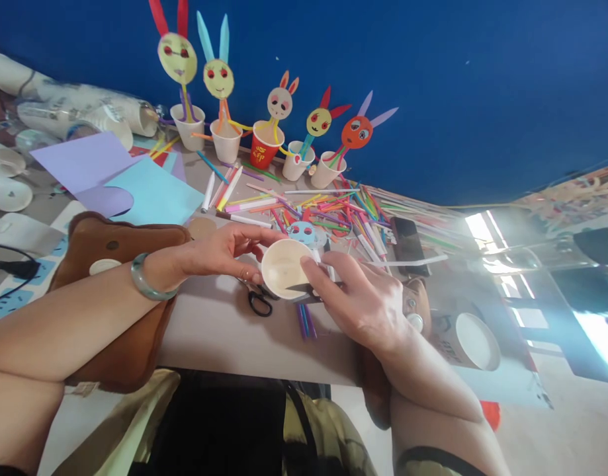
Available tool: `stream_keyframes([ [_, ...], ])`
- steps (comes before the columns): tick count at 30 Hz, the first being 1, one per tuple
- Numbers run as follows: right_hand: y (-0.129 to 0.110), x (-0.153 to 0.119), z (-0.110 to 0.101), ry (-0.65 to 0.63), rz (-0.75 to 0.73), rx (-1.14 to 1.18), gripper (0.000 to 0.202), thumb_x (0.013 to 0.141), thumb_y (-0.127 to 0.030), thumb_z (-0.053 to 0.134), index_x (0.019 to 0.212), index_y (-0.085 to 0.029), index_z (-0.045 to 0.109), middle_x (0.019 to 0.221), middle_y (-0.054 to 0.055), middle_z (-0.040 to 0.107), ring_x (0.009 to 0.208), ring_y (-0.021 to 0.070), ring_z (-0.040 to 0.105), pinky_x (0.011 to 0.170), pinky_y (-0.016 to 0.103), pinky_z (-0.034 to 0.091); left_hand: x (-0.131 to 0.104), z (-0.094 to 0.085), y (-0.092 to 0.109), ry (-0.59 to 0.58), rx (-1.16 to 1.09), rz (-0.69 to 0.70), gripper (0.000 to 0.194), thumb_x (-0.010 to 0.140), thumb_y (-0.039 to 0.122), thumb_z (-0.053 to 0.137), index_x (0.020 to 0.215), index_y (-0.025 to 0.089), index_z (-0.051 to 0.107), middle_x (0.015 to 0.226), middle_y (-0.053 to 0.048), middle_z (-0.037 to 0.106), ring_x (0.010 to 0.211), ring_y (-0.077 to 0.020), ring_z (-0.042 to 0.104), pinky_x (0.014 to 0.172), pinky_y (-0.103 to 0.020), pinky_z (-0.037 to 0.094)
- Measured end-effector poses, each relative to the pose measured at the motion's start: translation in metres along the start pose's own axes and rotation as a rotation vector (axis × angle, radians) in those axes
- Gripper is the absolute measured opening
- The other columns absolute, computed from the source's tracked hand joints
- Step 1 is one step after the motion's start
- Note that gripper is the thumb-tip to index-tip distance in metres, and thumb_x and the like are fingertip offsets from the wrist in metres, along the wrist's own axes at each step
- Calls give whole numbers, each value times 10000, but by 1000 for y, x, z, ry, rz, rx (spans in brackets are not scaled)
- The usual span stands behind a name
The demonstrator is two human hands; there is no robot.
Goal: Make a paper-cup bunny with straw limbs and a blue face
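Observation:
A white paper cup (284, 271) is held over the table with its open mouth toward me. My left hand (234, 254) is curled at the cup's left side, thumb and fingers by its rim. On the right, my right hand (358, 297) grips the cup's rim with the thumb at the inside. A dark, narrow object (301, 288) shows at the cup's lower right by the right fingers; I cannot make out what it is. Just behind the cup is a light blue paper face (302, 231) with red eyes. Black-handled scissors (260, 303) lie below the cup.
Paper-cup rabbit figures (266, 142) line the blue wall. Markers and colourful sticks (328, 208) cover the table's back. Purple paper (85, 162) and a brown cushion (110, 330) are left; a phone (407, 241) and a large white tub (475, 340) are right.

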State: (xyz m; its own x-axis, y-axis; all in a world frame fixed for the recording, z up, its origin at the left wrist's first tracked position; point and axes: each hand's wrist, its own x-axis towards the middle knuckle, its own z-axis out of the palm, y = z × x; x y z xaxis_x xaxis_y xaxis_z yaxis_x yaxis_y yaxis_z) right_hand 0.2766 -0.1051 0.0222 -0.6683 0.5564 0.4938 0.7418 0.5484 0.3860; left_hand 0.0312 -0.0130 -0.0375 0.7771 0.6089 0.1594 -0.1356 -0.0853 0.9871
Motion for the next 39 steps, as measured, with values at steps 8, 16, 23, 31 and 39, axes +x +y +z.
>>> stream_keyframes([
  [8, -9, -8, 27, -5, 204, 290, 513, 823, -25, 532, 1295, -220, 584, 887, 15, 742, 692, 134, 675, 528, 239, 409, 0, 9, -11, 66, 380, 139, 801, 658, 354, 900, 1366, 162, 577, 1329, -135, 660, 1245, -309, 615, 1084, -391, 480],
  [16, 8, -2, 42, 9, 331, 718, 147, 849, -96, 607, 887, -220, 677, 796, 10, 746, 704, 147, 699, 646, 241, 517, 3, 7, -16, 95, 254, 178, 795, 662, 300, 893, 1379, 181, 571, 1342, -151, 648, 1261, -318, 610, 1091, -422, 484],
  [23, 16, -4, 33, -77, 202, 742, 237, 822, -44, 560, 926, -202, 702, 861, 39, 746, 745, 147, 701, 677, 236, 523, 1, 1, -8, 16, 103, 50, 765, 679, 212, 855, 1393, 208, 579, 1380, -140, 639, 1284, -312, 600, 1094, -430, 473],
  [31, 7, -7, 22, -104, 191, 582, 183, 860, -98, 606, 965, -212, 703, 873, 26, 725, 742, 134, 689, 658, 204, 501, 1, 3, -5, 3, 23, -3, 696, 676, 226, 850, 1329, 197, 612, 1292, -116, 677, 1237, -302, 625, 1067, -414, 488],
  [39, 4, -7, 27, -157, 243, 606, 132, 908, -168, 601, 966, -225, 704, 900, 37, 735, 781, 150, 701, 705, 226, 525, -1, 2, -6, -77, 208, 30, 787, 835, 258, 742, 1539, 195, 396, 1490, -149, 552, 1398, -311, 508, 1162, -437, 421],
])
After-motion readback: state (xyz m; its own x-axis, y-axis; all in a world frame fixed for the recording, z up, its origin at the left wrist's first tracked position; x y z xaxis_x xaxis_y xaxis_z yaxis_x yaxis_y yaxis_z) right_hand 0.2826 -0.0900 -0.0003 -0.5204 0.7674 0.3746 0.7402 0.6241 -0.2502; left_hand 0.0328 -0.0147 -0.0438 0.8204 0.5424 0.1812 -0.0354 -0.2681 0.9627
